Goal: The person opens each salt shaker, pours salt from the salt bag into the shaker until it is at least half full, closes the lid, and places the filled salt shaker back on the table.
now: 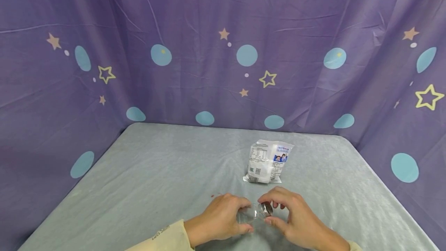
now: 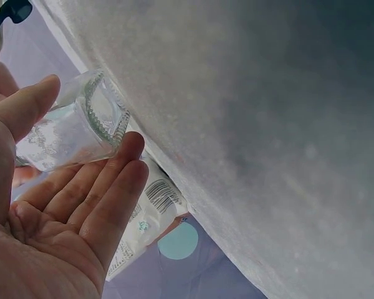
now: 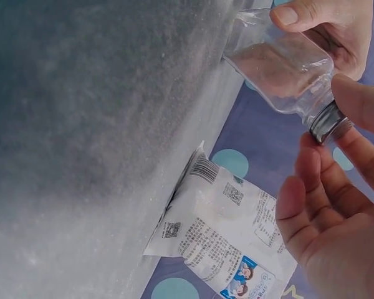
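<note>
A small clear glass bottle lies tilted on its side near the front of the table, with its neck toward the right. My left hand holds the bottle's body between thumb and fingers; in the left wrist view the bottle's ribbed base shows beyond the thumb. At the neck sits a silver metal cap. My right hand pinches this cap with thumb and forefinger, while its other fingers curve loosely below. Through the glass in the right wrist view, only left-hand skin shows.
A white printed plastic pouch stands behind the hands, slightly right of the bottle. Small reddish crumbs lie on the grey cloth left of it. Purple curtains with stars and blue dots enclose the table's back and sides.
</note>
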`<control>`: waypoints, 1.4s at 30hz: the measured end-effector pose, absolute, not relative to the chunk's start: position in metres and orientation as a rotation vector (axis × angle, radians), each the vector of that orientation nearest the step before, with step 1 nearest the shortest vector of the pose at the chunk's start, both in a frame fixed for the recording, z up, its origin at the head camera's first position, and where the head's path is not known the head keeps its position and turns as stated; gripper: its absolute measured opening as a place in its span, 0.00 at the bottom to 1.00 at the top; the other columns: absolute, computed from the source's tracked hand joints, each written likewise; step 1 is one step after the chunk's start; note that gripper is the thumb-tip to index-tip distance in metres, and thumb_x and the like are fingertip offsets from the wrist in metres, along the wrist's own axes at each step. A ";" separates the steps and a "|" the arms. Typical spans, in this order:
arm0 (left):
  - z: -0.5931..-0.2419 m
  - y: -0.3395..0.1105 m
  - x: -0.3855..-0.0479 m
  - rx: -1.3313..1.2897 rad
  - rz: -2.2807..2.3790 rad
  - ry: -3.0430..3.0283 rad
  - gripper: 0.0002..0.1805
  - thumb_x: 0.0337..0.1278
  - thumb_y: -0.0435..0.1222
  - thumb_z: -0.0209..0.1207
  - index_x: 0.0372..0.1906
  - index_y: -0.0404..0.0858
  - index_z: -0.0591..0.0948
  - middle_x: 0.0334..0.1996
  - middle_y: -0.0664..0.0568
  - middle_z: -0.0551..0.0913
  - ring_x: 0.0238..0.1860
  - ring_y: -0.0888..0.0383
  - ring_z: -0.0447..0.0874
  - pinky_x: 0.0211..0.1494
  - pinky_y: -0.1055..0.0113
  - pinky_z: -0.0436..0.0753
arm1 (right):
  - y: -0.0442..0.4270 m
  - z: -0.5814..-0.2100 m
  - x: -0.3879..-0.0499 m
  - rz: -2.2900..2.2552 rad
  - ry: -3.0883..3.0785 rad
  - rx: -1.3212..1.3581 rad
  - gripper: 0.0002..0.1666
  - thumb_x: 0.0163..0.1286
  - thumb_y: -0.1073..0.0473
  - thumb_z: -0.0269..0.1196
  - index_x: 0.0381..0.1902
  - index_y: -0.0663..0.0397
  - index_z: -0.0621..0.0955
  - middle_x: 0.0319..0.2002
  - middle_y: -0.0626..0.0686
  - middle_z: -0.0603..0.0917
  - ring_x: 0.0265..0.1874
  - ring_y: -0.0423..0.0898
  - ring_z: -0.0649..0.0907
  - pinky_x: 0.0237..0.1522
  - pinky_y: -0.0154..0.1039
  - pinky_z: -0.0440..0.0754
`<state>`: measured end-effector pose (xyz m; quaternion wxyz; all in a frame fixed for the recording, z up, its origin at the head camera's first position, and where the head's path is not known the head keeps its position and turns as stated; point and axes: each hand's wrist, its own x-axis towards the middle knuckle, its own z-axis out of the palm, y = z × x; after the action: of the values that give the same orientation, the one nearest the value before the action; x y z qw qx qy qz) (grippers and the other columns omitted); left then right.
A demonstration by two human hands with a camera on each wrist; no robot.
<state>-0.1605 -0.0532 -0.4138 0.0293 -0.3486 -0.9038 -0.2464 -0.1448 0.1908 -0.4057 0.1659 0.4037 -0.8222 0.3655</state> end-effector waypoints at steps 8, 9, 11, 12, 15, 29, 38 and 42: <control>-0.411 -0.053 -0.159 -1.074 -0.798 -2.798 0.18 0.41 0.49 0.80 0.38 0.50 0.87 0.24 0.70 0.79 0.23 0.74 0.71 0.28 0.73 0.71 | 0.193 -0.400 -0.143 1.062 -2.334 1.143 0.35 0.50 0.68 0.80 0.53 0.35 0.83 0.42 0.36 0.84 0.35 0.33 0.77 0.34 0.32 0.77; -0.411 -0.053 -0.159 -1.070 -0.801 -2.803 0.18 0.41 0.49 0.80 0.38 0.50 0.87 0.24 0.70 0.79 0.23 0.74 0.71 0.28 0.73 0.71 | 0.194 -0.400 -0.143 1.060 -2.336 1.140 0.34 0.50 0.68 0.80 0.53 0.35 0.83 0.42 0.36 0.84 0.35 0.33 0.77 0.35 0.32 0.77; -0.411 -0.053 -0.159 -1.063 -0.803 -2.812 0.19 0.41 0.49 0.80 0.39 0.50 0.87 0.25 0.71 0.80 0.23 0.73 0.71 0.28 0.73 0.71 | 0.195 -0.398 -0.143 1.049 -2.338 1.128 0.34 0.51 0.68 0.80 0.54 0.36 0.83 0.41 0.36 0.84 0.35 0.33 0.77 0.35 0.32 0.77; -0.411 -0.053 -0.159 -1.057 -0.798 -2.814 0.19 0.41 0.50 0.80 0.39 0.50 0.87 0.25 0.71 0.80 0.23 0.73 0.71 0.29 0.72 0.71 | 0.195 -0.398 -0.143 1.044 -2.340 1.119 0.34 0.51 0.68 0.80 0.54 0.36 0.83 0.41 0.37 0.84 0.35 0.33 0.77 0.35 0.31 0.77; -0.411 -0.054 -0.159 -1.048 -0.786 -2.816 0.18 0.41 0.50 0.80 0.38 0.51 0.87 0.24 0.71 0.79 0.22 0.73 0.70 0.29 0.71 0.70 | 0.197 -0.397 -0.142 1.026 -2.350 1.093 0.34 0.51 0.67 0.80 0.54 0.37 0.82 0.40 0.36 0.83 0.35 0.33 0.77 0.35 0.31 0.76; -0.411 -0.061 -0.159 -1.007 -0.825 -2.845 0.18 0.40 0.52 0.80 0.37 0.52 0.87 0.23 0.71 0.78 0.25 0.73 0.71 0.34 0.71 0.71 | 0.208 -0.405 -0.142 0.959 -2.314 0.999 0.34 0.46 0.67 0.82 0.51 0.39 0.82 0.37 0.35 0.82 0.32 0.34 0.77 0.32 0.31 0.75; -0.411 -0.067 -0.162 -1.012 -0.919 -2.873 0.16 0.40 0.49 0.81 0.28 0.52 0.83 0.23 0.69 0.80 0.24 0.72 0.72 0.31 0.73 0.73 | 0.214 -0.405 -0.141 0.910 -2.378 0.907 0.31 0.45 0.65 0.83 0.44 0.35 0.82 0.33 0.33 0.80 0.29 0.32 0.76 0.28 0.32 0.74; -0.411 -0.069 -0.162 -1.020 -0.923 -2.870 0.16 0.40 0.48 0.81 0.28 0.52 0.83 0.24 0.69 0.81 0.27 0.73 0.74 0.33 0.73 0.75 | 0.216 -0.406 -0.141 0.896 -2.393 0.886 0.29 0.44 0.64 0.83 0.42 0.38 0.83 0.32 0.33 0.79 0.29 0.31 0.75 0.27 0.32 0.74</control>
<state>-0.1624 -0.0686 -0.4113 -0.0204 -0.3205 -0.9016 -0.2898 -0.1408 0.2157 -0.4057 0.2168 0.3199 -0.8637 0.3236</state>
